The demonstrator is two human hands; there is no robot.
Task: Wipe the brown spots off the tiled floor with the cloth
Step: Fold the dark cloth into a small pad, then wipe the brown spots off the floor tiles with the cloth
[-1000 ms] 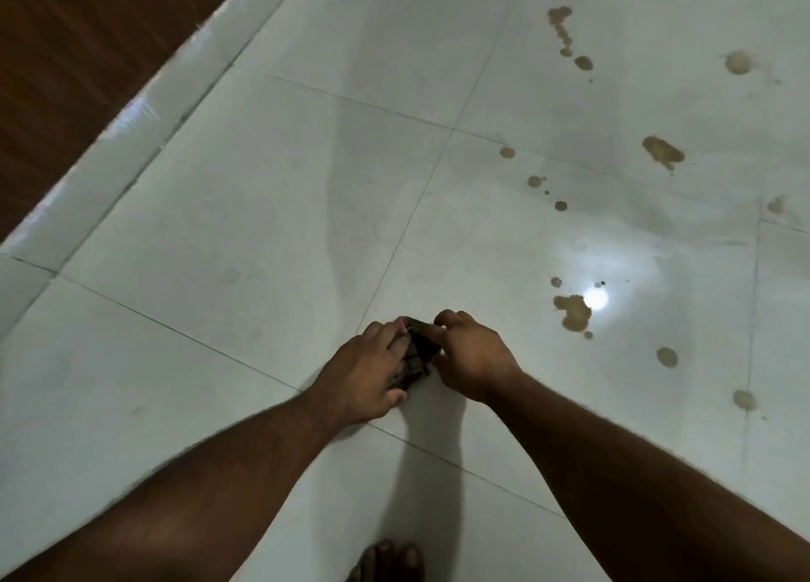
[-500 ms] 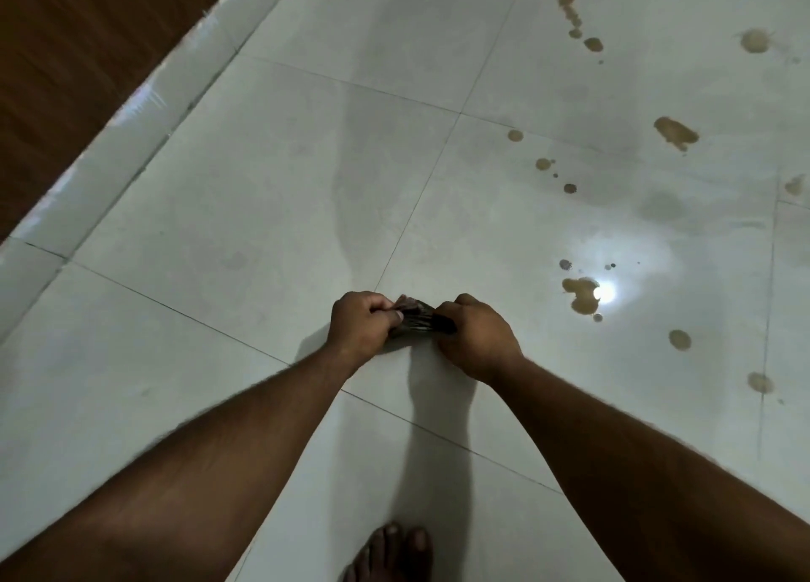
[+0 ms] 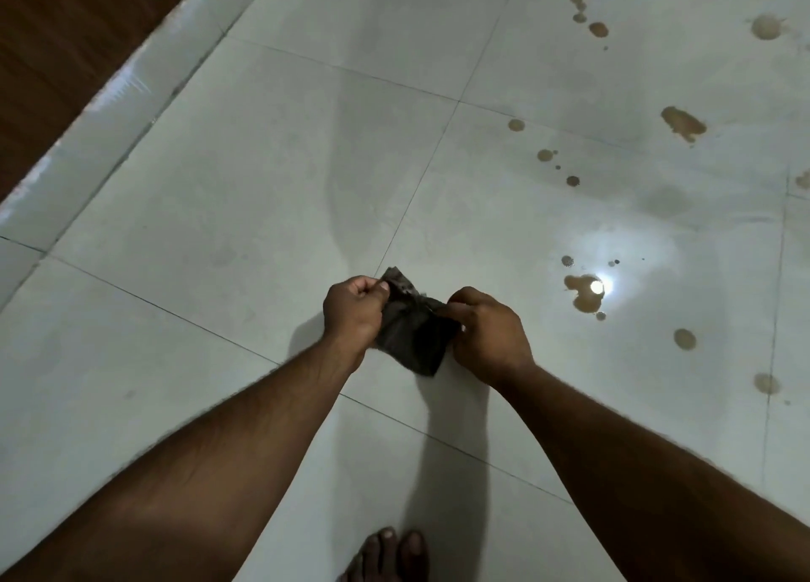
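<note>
While both arms reach out over the floor (image 3: 245, 178), the two hands hold one small dark cloth (image 3: 412, 325) between them. The left hand (image 3: 354, 314) is curled tight, and its thumb and fingers pinch the cloth's top left corner. The right hand (image 3: 488, 334) is curled too, and its fingers pinch the cloth's right side. The cloth hangs stretched between the hands, up in the air above the floor, with its lowest corner pointing down. It is near the middle of the floor, over the place where thin tile lines meet.

Brown spots (image 3: 585, 294) lie on the floor toward its right side, well apart from the cloth. The nearest one sits beside a bright white shine of light (image 3: 597, 287). More spots run toward the far right corner, some round and small, some long and smeared.

A bare foot (image 3: 385, 555) shows at the near edge of the floor. A pale raised strip (image 3: 109, 104) runs along the left edge, with dark brown wood (image 3: 57, 33) beyond it.
</note>
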